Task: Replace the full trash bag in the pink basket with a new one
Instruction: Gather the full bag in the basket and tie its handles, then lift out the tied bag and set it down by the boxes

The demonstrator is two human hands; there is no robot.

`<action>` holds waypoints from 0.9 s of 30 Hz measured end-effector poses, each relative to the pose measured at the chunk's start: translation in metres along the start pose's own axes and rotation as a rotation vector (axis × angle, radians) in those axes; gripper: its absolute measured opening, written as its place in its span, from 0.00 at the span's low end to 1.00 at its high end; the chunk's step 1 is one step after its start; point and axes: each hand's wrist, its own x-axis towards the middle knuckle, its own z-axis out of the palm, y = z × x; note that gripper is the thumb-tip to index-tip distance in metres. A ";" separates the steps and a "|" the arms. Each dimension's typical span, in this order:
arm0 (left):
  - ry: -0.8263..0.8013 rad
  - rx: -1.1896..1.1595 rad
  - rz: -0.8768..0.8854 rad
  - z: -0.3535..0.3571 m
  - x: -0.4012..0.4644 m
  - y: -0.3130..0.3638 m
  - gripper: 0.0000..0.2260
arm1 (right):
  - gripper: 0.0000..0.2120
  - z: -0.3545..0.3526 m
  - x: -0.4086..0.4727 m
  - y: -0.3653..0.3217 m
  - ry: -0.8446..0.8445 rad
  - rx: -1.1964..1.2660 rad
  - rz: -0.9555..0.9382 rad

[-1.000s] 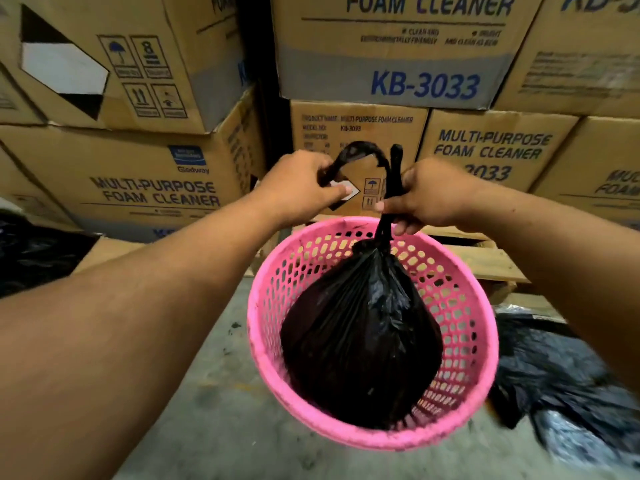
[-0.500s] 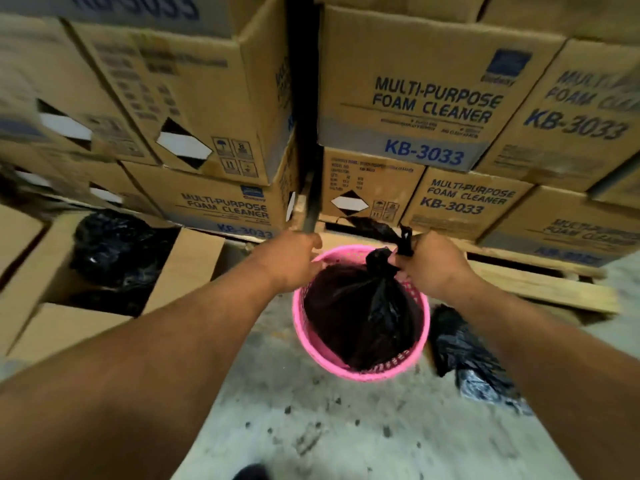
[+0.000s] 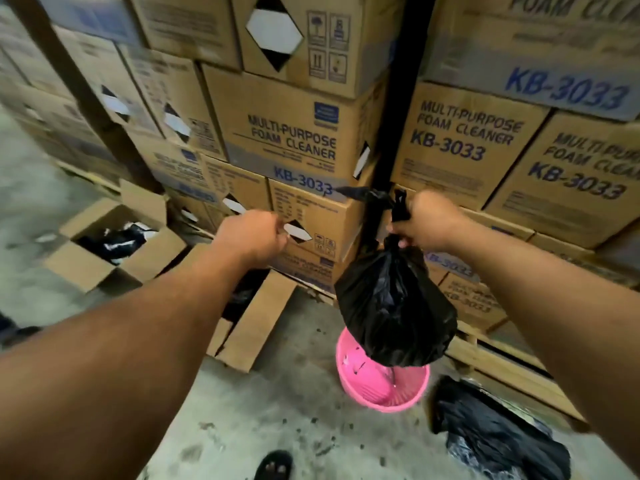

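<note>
A full black trash bag [image 3: 393,306], tied at the top, hangs in the air above the pink basket [image 3: 381,393]. My right hand [image 3: 427,220] is shut on the bag's knotted neck and carries its weight. The basket stands on the concrete floor directly under the bag, and only pink plastic shows inside it. My left hand [image 3: 252,233] is off to the left of the bag, fingers curled shut, with nothing visible in it.
Stacked cardboard boxes of foam cleaner [image 3: 287,140] on wooden pallets fill the background. An open box [image 3: 114,244] holding black bags sits at the left. Crumpled black plastic [image 3: 498,438] lies on the floor right of the basket. A sandalled foot [image 3: 273,465] shows at the bottom.
The bag has risen out of the basket and now hangs clear above it. My left hand has let go of the bag's tie and moved left. The view has pulled back and up.
</note>
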 end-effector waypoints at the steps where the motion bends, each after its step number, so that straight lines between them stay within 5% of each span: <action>1: 0.015 -0.011 -0.049 -0.018 -0.009 -0.012 0.14 | 0.07 -0.008 -0.003 -0.018 0.000 -0.047 -0.025; 10: 0.035 -0.042 -0.265 -0.068 -0.052 -0.120 0.13 | 0.11 0.008 0.016 -0.143 0.029 -0.251 -0.191; 22: -0.044 -0.019 -0.428 -0.040 -0.028 -0.282 0.18 | 0.18 0.151 0.131 -0.292 -0.137 -0.146 -0.157; 27: -0.082 -0.030 -0.453 -0.006 -0.010 -0.332 0.17 | 0.11 0.221 0.174 -0.331 -0.206 -0.101 -0.220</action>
